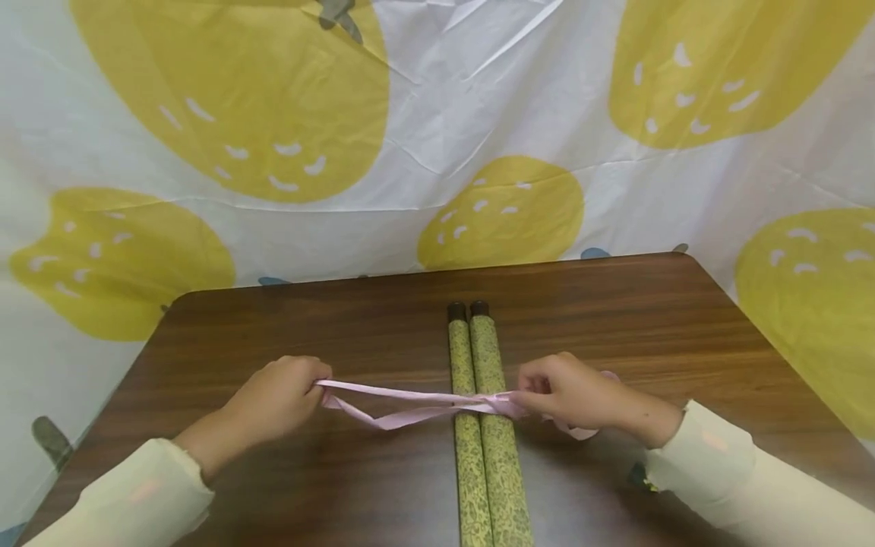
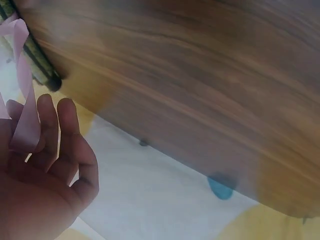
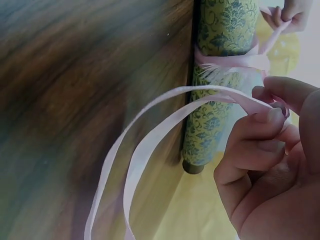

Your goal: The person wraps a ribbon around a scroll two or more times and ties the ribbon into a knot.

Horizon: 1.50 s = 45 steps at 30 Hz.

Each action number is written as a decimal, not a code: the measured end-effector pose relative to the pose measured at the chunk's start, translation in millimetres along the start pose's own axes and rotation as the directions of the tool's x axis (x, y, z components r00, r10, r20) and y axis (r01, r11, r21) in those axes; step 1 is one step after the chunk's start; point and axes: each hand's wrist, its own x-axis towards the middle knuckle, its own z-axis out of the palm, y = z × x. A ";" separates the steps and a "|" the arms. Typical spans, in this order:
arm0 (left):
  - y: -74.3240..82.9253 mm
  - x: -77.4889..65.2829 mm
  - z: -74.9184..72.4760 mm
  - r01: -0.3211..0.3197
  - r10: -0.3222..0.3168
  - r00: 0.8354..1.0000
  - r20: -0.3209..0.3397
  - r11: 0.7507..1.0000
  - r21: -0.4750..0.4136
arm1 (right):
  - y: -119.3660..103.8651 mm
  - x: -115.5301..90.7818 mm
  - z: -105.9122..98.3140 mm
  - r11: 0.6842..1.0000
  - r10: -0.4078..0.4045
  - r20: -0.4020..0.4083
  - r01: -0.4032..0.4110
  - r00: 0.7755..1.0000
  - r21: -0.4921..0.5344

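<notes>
A scroll with two parallel rolls [image 1: 502, 456], covered in green-gold floral cloth with dark end knobs, lies lengthwise on the table. A pink ribbon [image 1: 410, 416] wraps around its middle. On the left, my left hand [image 1: 283, 391] pinches a looped stretch of ribbon, drawn out sideways from the rolls. My right hand [image 1: 567, 391], just right of the rolls, pinches the ribbon close to where it crosses them. In the right wrist view, two strands of pink ribbon [image 3: 137, 165] curve away from the right fingertips, and frayed threads show at the wrap.
The brown wood-grain table [image 1: 369, 327] has rounded far corners. Behind it hangs a white cloth [image 1: 437, 99] printed with big yellow fruit. A small dark green and yellow item [image 1: 640, 477] lies by the right sleeve [image 1: 711, 448].
</notes>
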 end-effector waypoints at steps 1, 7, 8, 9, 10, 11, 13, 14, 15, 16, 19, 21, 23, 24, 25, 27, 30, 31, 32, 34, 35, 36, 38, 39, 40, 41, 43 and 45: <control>-2.9 -1.7 -0.6 0.008 -0.008 1.000 0.006 1.000 0.016 | 0.1 -0.7 -0.7 1.000 0.005 0.004 -0.005 1.000 0.006; -22.4 -15.8 -8.0 0.040 -0.044 0.998 0.036 0.993 0.115 | 1.0 -3.3 -3.1 1.000 0.007 0.019 -0.007 1.000 -0.007; -26.1 -18.4 -9.7 0.040 -0.046 0.998 0.040 0.990 0.135 | 1.3 -3.7 -3.2 1.000 0.006 0.016 -0.005 1.000 -0.018; -29.9 -21.1 -11.7 0.042 -0.049 0.998 0.042 0.987 0.154 | 1.5 -4.1 -3.4 1.000 0.006 0.013 -0.006 1.000 -0.025; -33.7 -23.9 -13.9 0.047 -0.055 0.997 0.047 0.985 0.167 | 1.8 -4.5 -3.6 0.999 0.007 0.010 -0.006 1.000 -0.032; -37.5 -26.5 -16.1 0.052 -0.062 0.997 0.049 0.982 0.181 | 2.0 -5.0 -3.8 0.999 0.007 0.006 -0.007 1.000 -0.036; -45.3 -31.1 -20.0 0.063 -0.075 0.996 0.051 0.976 0.210 | 2.9 -6.3 -4.0 1.000 0.020 0.009 -0.020 1.000 -0.023; -48.9 -33.2 -21.5 0.069 -0.083 0.995 0.053 0.973 0.221 | 3.2 -7.1 -4.2 1.000 0.028 0.012 -0.027 1.000 -0.014; -52.1 -35.2 -22.8 0.077 -0.092 0.994 0.057 0.971 0.227 | 3.6 -7.7 -4.3 0.999 0.033 0.014 -0.033 0.999 -0.006; -55.2 -36.9 -23.4 0.085 -0.101 0.993 0.060 0.969 0.234 | 4.1 -8.3 -4.5 0.999 0.036 0.015 -0.036 0.999 -0.001; -63.3 -41.2 -20.8 0.083 -0.106 0.991 0.076 0.960 0.267 | 5.8 -9.5 -5.2 0.999 0.039 0.018 -0.039 0.999 0.000; -67.2 -43.8 -17.0 0.074 -0.109 0.989 0.104 0.953 0.294 | 7.0 -10.4 -5.9 0.999 0.043 0.025 -0.043 0.999 0.004; -69.3 -45.7 -13.1 0.064 -0.109 0.986 0.123 0.943 0.326 | 8.4 -12.0 -6.8 0.998 0.058 0.035 -0.059 0.998 0.020; -69.5 -46.6 -11.5 0.061 -0.113 0.985 0.134 0.938 0.341 | 9.1 -12.8 -7.3 0.998 0.065 0.036 -0.066 0.997 0.022; -69.7 -47.2 -10.2 0.060 -0.118 0.983 0.144 0.933 0.354 | 9.9 -13.7 -7.8 0.998 0.066 0.035 -0.067 0.997 0.019; -69.1 -48.4 -8.3 0.076 -0.143 0.977 0.158 0.926 0.369 | 11.3 -15.5 -8.8 0.998 0.066 0.032 -0.066 0.997 0.008; -67.8 -48.9 -6.8 0.103 -0.181 0.968 0.176 0.920 0.379 | 12.9 -16.8 -9.9 0.998 0.038 0.020 -0.037 0.999 -0.043; -67.4 -48.6 -6.6 0.113 -0.195 0.963 0.188 0.919 0.377 | 13.4 -17.1 -10.1 0.998 0.034 0.022 -0.033 0.999 -0.055; -66.8 -48.5 -6.4 0.124 -0.210 0.957 0.198 0.919 0.375 | 13.6 -17.4 -10.3 0.997 0.031 0.025 -0.030 0.999 -0.065; -66.0 -47.7 -6.3 0.143 -0.238 0.946 0.220 0.916 0.374 | 14.4 -17.5 -10.2 0.997 0.030 0.031 -0.027 0.999 -0.071; -65.8 -47.4 -6.5 0.156 -0.255 0.939 0.233 0.914 0.374 | 14.5 -17.7 -10.1 0.997 0.028 0.032 -0.026 0.999 -0.071; -65.5 -47.5 -6.5 0.165 -0.268 0.933 0.242 0.912 0.375 | 14.7 -17.6 -9.7 0.997 0.028 0.034 -0.025 0.999 -0.072; -65.4 -48.1 -7.1 0.177 -0.286 0.924 0.254 0.908 0.379 | 15.2 -17.6 -8.7 0.997 0.024 0.036 -0.021 0.999 -0.068; -65.5 -48.6 -7.3 0.181 -0.292 0.921 0.258 0.907 0.381 | 15.3 -17.5 -8.0 0.998 0.026 0.038 -0.024 0.999 -0.058; -65.4 -49.0 -7.4 0.186 -0.299 0.918 0.262 0.905 0.383 | 15.4 -17.4 -7.3 0.998 0.030 0.040 -0.028 0.999 -0.050; -65.2 -49.6 -7.1 0.187 -0.301 0.916 0.263 0.904 0.384 | 15.5 -17.2 -6.6 0.998 0.028 0.039 -0.026 0.999 -0.050; -64.1 -50.8 -5.2 0.185 -0.297 0.918 0.262 0.906 0.380 | 15.5 -17.1 -5.1 0.999 0.045 0.050 -0.044 0.998 -0.028; -62.2 -52.4 -2.2 0.179 -0.287 0.923 0.256 0.910 0.373 | 15.6 -17.2 -4.2 0.998 0.060 0.055 -0.058 0.997 -0.023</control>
